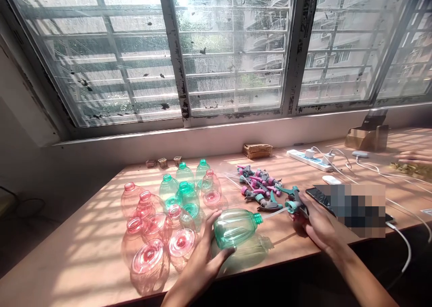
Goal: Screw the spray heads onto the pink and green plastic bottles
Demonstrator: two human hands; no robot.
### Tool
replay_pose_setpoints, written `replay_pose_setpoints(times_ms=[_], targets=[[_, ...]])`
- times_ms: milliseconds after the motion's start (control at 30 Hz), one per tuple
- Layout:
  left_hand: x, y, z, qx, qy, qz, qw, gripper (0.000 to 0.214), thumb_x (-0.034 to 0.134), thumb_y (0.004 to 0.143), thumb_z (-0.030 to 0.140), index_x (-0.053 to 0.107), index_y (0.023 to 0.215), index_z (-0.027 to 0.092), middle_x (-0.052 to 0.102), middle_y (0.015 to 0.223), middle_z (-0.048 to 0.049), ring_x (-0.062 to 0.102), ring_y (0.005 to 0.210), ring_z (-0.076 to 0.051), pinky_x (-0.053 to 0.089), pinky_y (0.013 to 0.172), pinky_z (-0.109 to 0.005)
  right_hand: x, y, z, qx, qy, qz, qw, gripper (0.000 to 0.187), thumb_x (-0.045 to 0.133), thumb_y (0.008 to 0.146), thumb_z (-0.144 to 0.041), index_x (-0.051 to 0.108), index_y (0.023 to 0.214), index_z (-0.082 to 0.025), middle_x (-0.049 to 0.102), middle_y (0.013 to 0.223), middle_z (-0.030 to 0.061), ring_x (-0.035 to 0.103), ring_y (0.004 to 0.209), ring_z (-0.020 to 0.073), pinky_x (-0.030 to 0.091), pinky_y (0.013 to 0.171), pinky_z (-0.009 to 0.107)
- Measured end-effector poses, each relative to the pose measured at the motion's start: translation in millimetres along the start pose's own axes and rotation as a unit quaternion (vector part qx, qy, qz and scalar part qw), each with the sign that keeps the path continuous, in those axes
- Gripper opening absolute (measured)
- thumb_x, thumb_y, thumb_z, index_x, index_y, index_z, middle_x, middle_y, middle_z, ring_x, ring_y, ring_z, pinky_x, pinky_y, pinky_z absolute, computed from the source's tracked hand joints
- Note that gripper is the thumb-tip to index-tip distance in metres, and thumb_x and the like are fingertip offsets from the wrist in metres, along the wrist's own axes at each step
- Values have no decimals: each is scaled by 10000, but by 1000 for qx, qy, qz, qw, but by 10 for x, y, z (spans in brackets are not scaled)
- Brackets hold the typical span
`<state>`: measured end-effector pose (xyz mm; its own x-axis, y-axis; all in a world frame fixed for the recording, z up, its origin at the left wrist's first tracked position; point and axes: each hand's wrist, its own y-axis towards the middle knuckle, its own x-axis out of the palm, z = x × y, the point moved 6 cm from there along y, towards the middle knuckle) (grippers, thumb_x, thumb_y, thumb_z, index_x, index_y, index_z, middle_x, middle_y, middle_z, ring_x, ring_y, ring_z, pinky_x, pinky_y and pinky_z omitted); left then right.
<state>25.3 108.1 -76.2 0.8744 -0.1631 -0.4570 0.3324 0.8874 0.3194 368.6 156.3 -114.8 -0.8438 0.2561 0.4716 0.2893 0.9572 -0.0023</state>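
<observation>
My left hand (214, 248) grips a clear green bottle (234, 228) by its base, tilted on its side with the neck pointing right. In my right hand (313, 224) is a teal and grey trigger sprayer head (294, 203). Its clear dip tube (275, 213) runs left to the bottle's mouth, with the tip at or just inside the neck. Left of my left hand stand several pink bottles (134, 242) and green bottles (185, 192), all without tops. Beyond the held bottle lies a pile of pink, teal and grey sprayer heads (259, 183).
A phone (320, 199), partly blurred out, lies right of my right hand. Behind are a white power strip (308, 160) with cables, a white mouse-like object (331, 180) and a brown block (257, 151). Another person's hand (415, 157) rests at far right. The table's front edge is close.
</observation>
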Motion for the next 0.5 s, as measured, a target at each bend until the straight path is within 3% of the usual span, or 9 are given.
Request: replay_pose_setpoints(times_ms=[100, 200, 300, 400, 500], targets=[[21, -20, 39, -5, -10, -27, 1000, 751, 744, 921, 255, 382, 1569, 371, 400, 1683, -90, 344, 1577, -341, 276, 1292, -561, 246, -221, 131, 73, -31, -107, 991, 410, 920, 749, -497, 798, 988, -187, 708, 670, 1, 606, 512, 155, 498, 419, 245], [39, -23, 42, -9, -24, -29, 999, 773, 752, 895, 221, 385, 1563, 351, 433, 1661, -104, 352, 1572, -334, 245, 1300, -560, 382, -406, 241, 113, -56, -162, 979, 469, 1010, 644, -376, 799, 1030, -211, 784, 858, 25, 711, 712, 183, 588, 639, 274], [70, -12, -17, -13, -50, -28, 998, 866, 760, 846, 178, 329, 1580, 341, 506, 1604, -126, 483, 1495, -332, 367, 1248, -539, 504, -509, 258, 109, -102, -212, 966, 561, 992, 659, -372, 765, 1160, -259, 810, 952, 17, 722, 841, 203, 575, 781, 299], [78, -2, -116, -21, -57, -22, 998, 1035, 791, 773, 132, 239, 1627, 324, 443, 1657, -139, 437, 1530, -345, 365, 1249, -533, 613, -547, 244, 92, -161, -227, 956, 493, 957, 686, -444, 762, 1101, -263, 768, 815, -5, 680, 753, 199, 551, 717, 298], [52, -1, -195, -34, -37, -8, 999, 1072, 797, 788, 171, 188, 1666, 259, 302, 1732, -175, 210, 1623, -378, 144, 1312, -594, 688, -552, 289, 112, -177, -214, 954, 345, 885, 760, -527, 744, 955, -279, 628, 643, -47, 537, 534, 150, 447, 502, 271]])
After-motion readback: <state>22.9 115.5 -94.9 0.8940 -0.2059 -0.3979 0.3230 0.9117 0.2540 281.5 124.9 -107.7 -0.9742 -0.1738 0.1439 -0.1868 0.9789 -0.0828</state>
